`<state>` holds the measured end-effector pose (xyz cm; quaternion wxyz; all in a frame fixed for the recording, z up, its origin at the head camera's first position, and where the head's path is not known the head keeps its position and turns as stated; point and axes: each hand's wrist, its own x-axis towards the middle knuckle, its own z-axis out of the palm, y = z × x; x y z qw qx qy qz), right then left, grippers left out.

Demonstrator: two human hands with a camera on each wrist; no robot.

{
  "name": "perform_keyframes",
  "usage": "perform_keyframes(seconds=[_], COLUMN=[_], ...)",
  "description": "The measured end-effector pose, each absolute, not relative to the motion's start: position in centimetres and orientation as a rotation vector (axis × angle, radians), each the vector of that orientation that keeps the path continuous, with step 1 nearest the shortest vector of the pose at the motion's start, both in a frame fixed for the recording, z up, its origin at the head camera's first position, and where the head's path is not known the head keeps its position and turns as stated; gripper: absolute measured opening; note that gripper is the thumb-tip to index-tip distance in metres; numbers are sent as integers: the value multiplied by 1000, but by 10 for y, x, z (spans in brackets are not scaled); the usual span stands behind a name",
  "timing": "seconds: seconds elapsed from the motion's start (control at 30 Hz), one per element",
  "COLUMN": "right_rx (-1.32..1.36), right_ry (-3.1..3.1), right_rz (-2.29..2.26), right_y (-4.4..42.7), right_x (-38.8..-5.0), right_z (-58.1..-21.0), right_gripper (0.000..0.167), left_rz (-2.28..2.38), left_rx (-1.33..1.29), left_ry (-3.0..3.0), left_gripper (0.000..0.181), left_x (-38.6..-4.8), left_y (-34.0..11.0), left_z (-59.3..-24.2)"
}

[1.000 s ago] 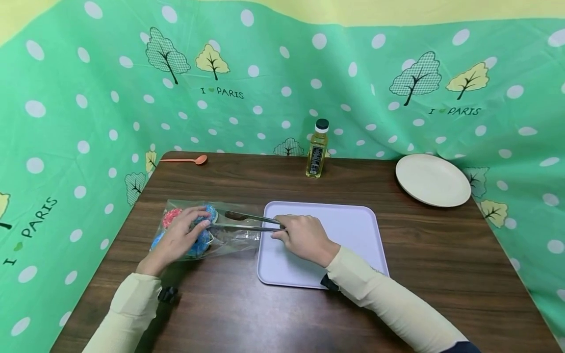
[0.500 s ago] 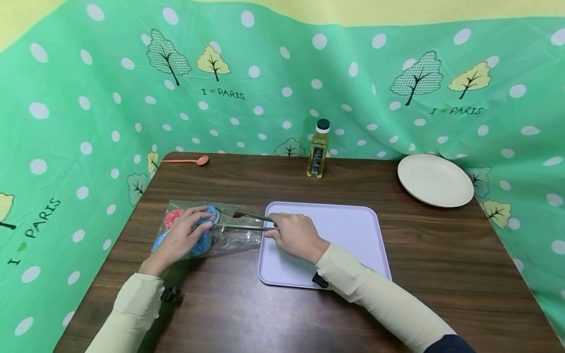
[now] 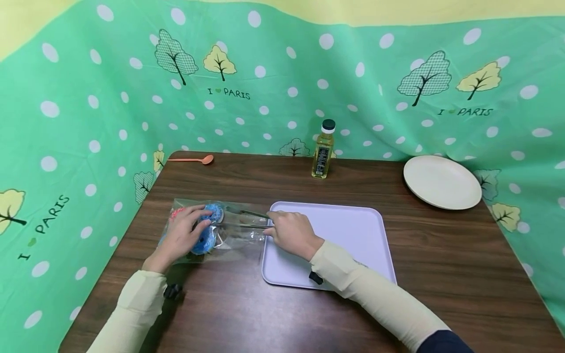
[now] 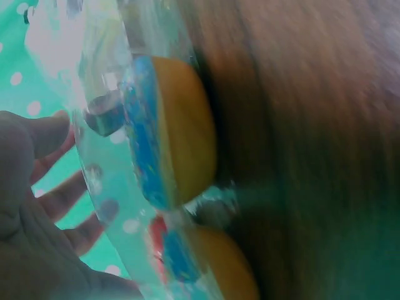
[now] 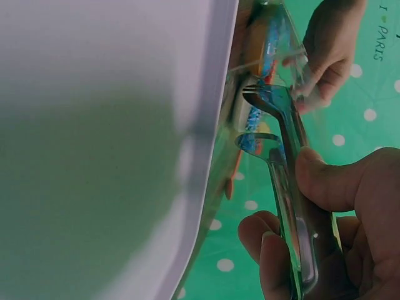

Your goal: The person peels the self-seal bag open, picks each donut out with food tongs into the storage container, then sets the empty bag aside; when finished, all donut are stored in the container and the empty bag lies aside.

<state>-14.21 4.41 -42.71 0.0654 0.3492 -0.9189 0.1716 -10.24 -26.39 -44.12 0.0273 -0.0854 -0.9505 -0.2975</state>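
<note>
A clear plastic bag (image 3: 238, 247) holds several donuts. Blue-iced ones (image 3: 205, 241) lie towards its middle, and a red-iced donut (image 3: 177, 212) is mostly hidden by my left hand (image 3: 180, 238). That hand lies over the bag's left part, its fingers touching the film with thumb and index apart. My right hand (image 3: 293, 233) grips metal serving tongs (image 5: 306, 212), one end forked and the other spoon-shaped. Their arms stand apart and point left into the bag's mouth, near the donuts. The left wrist view shows a blue-iced donut (image 4: 178, 131) side-on through the film.
A lilac tray (image 3: 348, 245) sits right of the bag, under my right hand. Behind stand an oil bottle (image 3: 323, 152) with a dark cap and, at far right, a white plate (image 3: 441, 182). An orange spoon (image 3: 200, 159) lies at the back left.
My right hand has shifted slightly left relative to the tray, with the tongs still in its grip. My left hand stays over the bag. The head view has turned a little left.
</note>
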Motion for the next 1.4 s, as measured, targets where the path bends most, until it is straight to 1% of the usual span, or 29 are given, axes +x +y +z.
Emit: perform_keyframes(seconds=[0.13, 0.33, 0.47, 0.57, 0.8, 1.0, 1.3, 1.4], right_rx=[1055, 1050, 1052, 1052, 1055, 1055, 1052, 1051], right_ry=[-2781, -2781, -2779, -2781, -2796, -2782, -2796, -2793], right_rz=[491, 476, 481, 485, 489, 485, 498, 503], right_y=[39, 30, 24, 21, 16, 17, 29, 35], right_x=[-144, -147, -148, -148, -149, -150, -149, -148], right_z=[-428, -429, -431, -431, -433, -433, -429, -427], right_gripper=[39, 33, 31, 31, 31, 30, 37, 37], left_rz=[-927, -924, -910, -905, -902, -912, -914, -902], left_rx=[-249, -312, -290, -278, -282, -238, -225, -235], left_ry=[-2962, -2965, -2990, -2980, -2932, -2898, -2875, -2859], left_gripper=[39, 44, 45, 41, 25, 18, 17, 17], left_x=[-100, -101, -101, -101, -103, -104, -106, -106], left_y=[-268, -271, -270, -268, -265, -263, -265, -265], left_z=[-445, -447, -447, -447, -447, -446, -446, -445])
